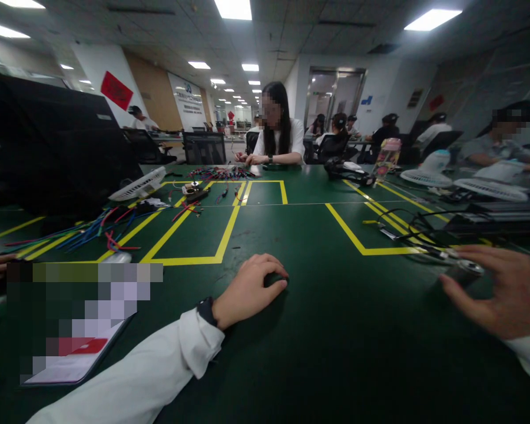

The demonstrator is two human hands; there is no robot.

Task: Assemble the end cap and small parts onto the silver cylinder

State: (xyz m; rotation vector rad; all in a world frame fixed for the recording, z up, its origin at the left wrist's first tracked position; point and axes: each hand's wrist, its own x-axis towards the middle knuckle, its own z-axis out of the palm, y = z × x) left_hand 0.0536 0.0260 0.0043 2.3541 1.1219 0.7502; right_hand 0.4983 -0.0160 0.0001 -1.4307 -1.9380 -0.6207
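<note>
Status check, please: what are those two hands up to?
Left hand resting on green table. Right hand at metal cylinder, grip unclear. Black cables just beyond.

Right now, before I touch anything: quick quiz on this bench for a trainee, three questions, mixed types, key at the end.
1. True or false: the left hand is gripping a pink-lidded bottle.

2. Which thing is between the thumb and fingers of the right hand?
a) a white fan
b) a metal cylinder
c) a bundle of red and blue wires

3. Fill in the colour: the tape marking outlines on the green table is ____.

Key: 1. False; 2. b; 3. yellow
</note>
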